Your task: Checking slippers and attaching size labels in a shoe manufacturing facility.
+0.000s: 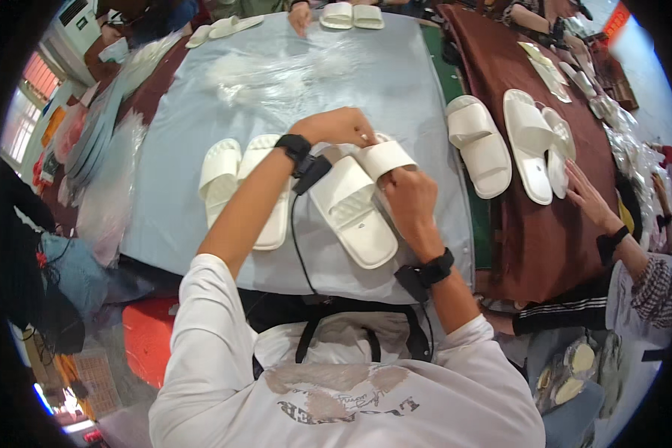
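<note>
Fingers first: my right hand (409, 196) is curled round the strap end of a white slipper (355, 205), thumb and fingers pinching the band. My left hand (336, 127) is bent over the toe end just above it, fingertips pressed together on the strap or on something beneath it; I cannot tell which, the knuckles hide it. Both hands are closed on the slipper, which lies sole-up or nearly so, slanting across the middle of the grey sheet (396, 82) in front of me.

Step, as I judge it: handling one slipper at its strap, fitting or checking it. Next move would want a firm hold on the band and room to turn or lift the shoe clear.

Outward: black wristbands on both wrists, a cable trailing from the left one over the table edge. A white pair (243, 187) lies just left of my left forearm, touching it or nearly. Crumpled clear plastic (269, 75) sits farther up the sheet. More slippers (500, 142) rest on the brown cloth to the right, where another person's hand (590, 198) reaches in. That hand and the near pair crowd either side; the cable could snag.
</note>
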